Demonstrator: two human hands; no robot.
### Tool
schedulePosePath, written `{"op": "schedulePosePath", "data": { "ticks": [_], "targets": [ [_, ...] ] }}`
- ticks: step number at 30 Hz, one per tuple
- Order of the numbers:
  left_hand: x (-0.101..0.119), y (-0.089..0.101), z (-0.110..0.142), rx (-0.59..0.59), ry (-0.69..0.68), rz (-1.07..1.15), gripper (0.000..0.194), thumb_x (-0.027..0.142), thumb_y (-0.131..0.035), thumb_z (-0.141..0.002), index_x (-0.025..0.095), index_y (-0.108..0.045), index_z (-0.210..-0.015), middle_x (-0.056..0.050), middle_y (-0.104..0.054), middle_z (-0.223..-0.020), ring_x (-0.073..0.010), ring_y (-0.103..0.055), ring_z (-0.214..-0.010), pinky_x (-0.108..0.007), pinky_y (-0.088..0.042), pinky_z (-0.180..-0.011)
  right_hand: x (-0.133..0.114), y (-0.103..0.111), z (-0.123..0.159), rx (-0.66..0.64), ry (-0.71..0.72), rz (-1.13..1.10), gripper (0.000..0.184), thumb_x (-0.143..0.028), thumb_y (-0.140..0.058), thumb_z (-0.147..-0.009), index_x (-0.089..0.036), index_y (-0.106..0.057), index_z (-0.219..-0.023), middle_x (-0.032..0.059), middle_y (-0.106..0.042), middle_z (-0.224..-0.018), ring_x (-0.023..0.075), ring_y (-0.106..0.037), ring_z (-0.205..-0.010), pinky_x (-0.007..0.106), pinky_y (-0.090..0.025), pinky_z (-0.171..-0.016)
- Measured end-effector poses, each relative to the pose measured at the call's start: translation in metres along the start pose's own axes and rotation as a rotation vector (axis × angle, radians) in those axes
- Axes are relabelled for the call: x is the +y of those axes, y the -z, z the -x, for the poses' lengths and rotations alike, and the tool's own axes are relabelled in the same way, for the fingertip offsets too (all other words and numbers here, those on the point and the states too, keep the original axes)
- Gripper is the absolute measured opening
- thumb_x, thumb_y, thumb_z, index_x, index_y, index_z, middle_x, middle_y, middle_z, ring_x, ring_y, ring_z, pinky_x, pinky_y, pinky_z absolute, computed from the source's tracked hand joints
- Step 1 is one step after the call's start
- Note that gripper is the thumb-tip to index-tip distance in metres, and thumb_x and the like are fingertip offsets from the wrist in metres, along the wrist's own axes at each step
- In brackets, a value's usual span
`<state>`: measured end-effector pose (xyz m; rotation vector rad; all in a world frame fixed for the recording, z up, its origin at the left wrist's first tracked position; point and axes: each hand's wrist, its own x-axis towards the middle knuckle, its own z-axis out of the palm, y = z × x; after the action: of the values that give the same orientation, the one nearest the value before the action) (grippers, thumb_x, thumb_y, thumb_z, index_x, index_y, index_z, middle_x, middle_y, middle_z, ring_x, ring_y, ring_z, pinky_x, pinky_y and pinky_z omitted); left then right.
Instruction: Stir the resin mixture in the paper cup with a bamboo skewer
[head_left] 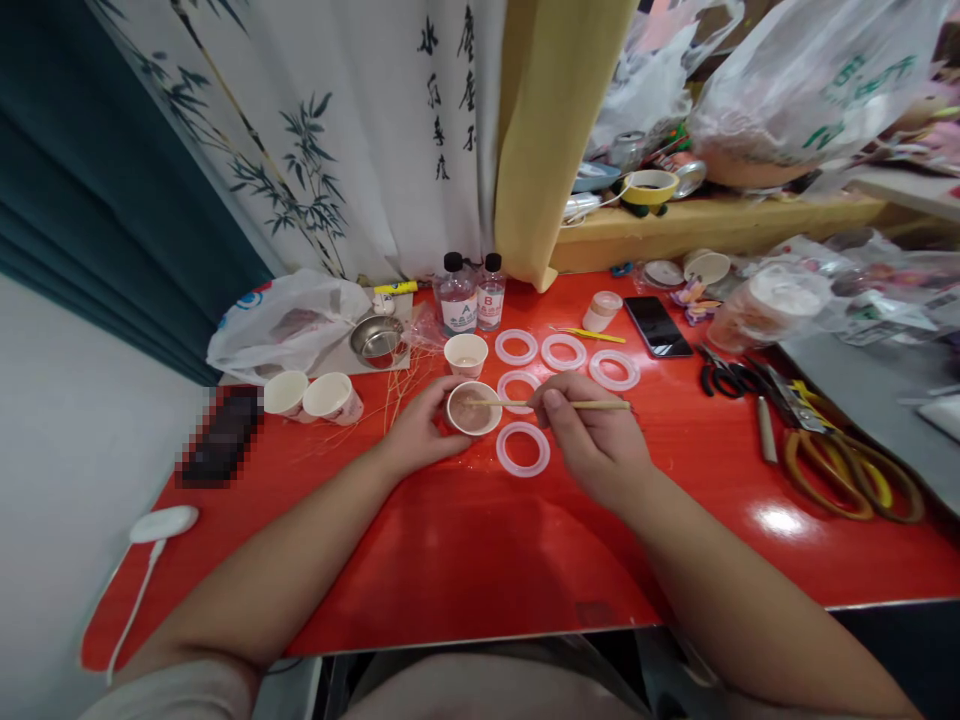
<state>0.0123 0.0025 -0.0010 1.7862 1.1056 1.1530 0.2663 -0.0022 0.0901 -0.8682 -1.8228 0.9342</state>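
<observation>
My left hand (424,428) is wrapped round a paper cup (474,424) that holds a pinkish-brown liquid. In my right hand (596,435) is a thin wooden stick (517,404), pinched between thumb and fingers, its tip down inside that cup. Another paper cup (466,362) stands just behind. Several pale pink ring moulds (523,450) lie around my right hand, one partly hidden by its fingers. Two bottles with black caps, a bottle marked A (458,302) and a smaller bottle marked B (490,298), stand at the back.
To the left are two paper cups (330,400), a steel bowl (377,342), a plastic bag (285,325) and a white charger (163,524). Yellow tweezers (596,335), a phone (658,327), a small jar (602,311) and large scissors (832,460) lie to the right. Curtains (375,130) hang behind.
</observation>
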Motion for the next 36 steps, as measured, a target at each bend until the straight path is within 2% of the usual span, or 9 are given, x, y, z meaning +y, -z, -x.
{"op": "schedulePosePath", "data": {
  "ticks": [5,10,14,15,19,23,29,33,36],
  "targets": [
    [0.006,-0.001,-0.001,-0.002,0.031,0.034,0.069,0.019,-0.086,-0.075,0.024,-0.058,-0.138,-0.012,-0.07,-0.137,-0.0298,-0.071,-0.124,-0.046,-0.058,-0.105,0.0,0.002,0.0,-0.06,0.02,0.004,0.031,-0.037,-0.045,-0.111,-0.021,-0.059,-0.089,-0.0005,-0.056,-0.074,0.0135,-0.051,-0.065,0.029,-0.043,-0.061],
    [0.007,-0.001,-0.002,0.008,0.042,0.039,0.067,0.018,-0.086,-0.072,0.023,-0.06,-0.134,-0.013,-0.07,-0.137,-0.0312,-0.07,-0.126,-0.049,-0.056,-0.107,-0.017,0.006,-0.019,-0.134,0.105,0.257,0.027,-0.033,-0.046,-0.109,-0.021,-0.057,-0.088,0.0016,-0.06,-0.075,0.0153,-0.053,-0.067,0.03,-0.039,-0.062],
    [0.005,0.001,-0.001,0.006,0.045,0.057,0.068,0.02,-0.087,-0.073,0.025,-0.059,-0.135,-0.011,-0.072,-0.133,-0.0293,-0.072,-0.12,-0.046,-0.059,-0.103,-0.032,0.009,-0.037,-0.335,0.172,0.263,0.026,-0.03,-0.045,-0.107,-0.021,-0.057,-0.086,0.0006,-0.059,-0.073,0.0143,-0.051,-0.064,0.029,-0.039,-0.062],
    [0.005,0.001,-0.001,0.005,0.045,0.06,0.068,0.02,-0.086,-0.073,0.025,-0.059,-0.136,-0.01,-0.072,-0.133,-0.029,-0.072,-0.12,-0.046,-0.06,-0.102,-0.033,0.009,-0.04,-0.344,0.181,0.264,0.026,-0.031,-0.044,-0.107,-0.021,-0.057,-0.087,0.0011,-0.06,-0.074,0.0145,-0.052,-0.065,0.029,-0.04,-0.063],
    [0.003,0.002,-0.002,0.01,0.038,0.048,0.067,0.02,-0.087,-0.073,0.025,-0.06,-0.135,-0.011,-0.071,-0.135,-0.0291,-0.071,-0.122,-0.045,-0.059,-0.103,-0.029,0.01,-0.04,-0.226,0.096,0.348,0.028,-0.033,-0.044,-0.106,-0.021,-0.056,-0.083,0.0011,-0.058,-0.07,0.0149,-0.049,-0.062,0.03,-0.036,-0.06],
    [0.002,0.002,-0.003,0.004,0.042,0.058,0.067,0.02,-0.087,-0.074,0.026,-0.06,-0.135,-0.01,-0.071,-0.136,-0.0281,-0.072,-0.121,-0.045,-0.06,-0.102,-0.026,0.009,-0.037,-0.278,0.057,0.239,0.028,-0.031,-0.044,-0.106,-0.021,-0.056,-0.083,0.0001,-0.058,-0.07,0.0142,-0.051,-0.063,0.029,-0.037,-0.06],
    [0.005,0.001,-0.003,0.008,0.057,0.066,0.067,0.021,-0.087,-0.074,0.025,-0.06,-0.135,-0.011,-0.071,-0.137,-0.0286,-0.072,-0.121,-0.045,-0.06,-0.103,-0.02,0.006,-0.037,-0.195,0.019,0.146,0.029,-0.034,-0.045,-0.107,-0.021,-0.059,-0.085,-0.0013,-0.055,-0.069,0.0141,-0.05,-0.062,0.03,-0.038,-0.059],
    [0.007,0.001,-0.003,0.02,0.052,0.056,0.067,0.022,-0.088,-0.073,0.025,-0.06,-0.133,-0.011,-0.072,-0.134,-0.0292,-0.072,-0.121,-0.047,-0.059,-0.104,-0.02,0.006,-0.036,-0.139,0.025,0.213,0.027,-0.033,-0.048,-0.107,-0.021,-0.058,-0.084,0.0,-0.058,-0.07,0.0148,-0.051,-0.063,0.032,-0.036,-0.059],
    [0.008,0.001,-0.003,0.023,0.059,0.05,0.066,0.024,-0.088,-0.073,0.025,-0.061,-0.133,-0.011,-0.072,-0.134,-0.0298,-0.072,-0.12,-0.048,-0.059,-0.103,-0.021,0.005,-0.034,-0.166,0.029,0.199,0.027,-0.031,-0.047,-0.106,-0.021,-0.057,-0.083,-0.0004,-0.058,-0.069,0.0145,-0.051,-0.062,0.032,-0.037,-0.059]
  ]
}}
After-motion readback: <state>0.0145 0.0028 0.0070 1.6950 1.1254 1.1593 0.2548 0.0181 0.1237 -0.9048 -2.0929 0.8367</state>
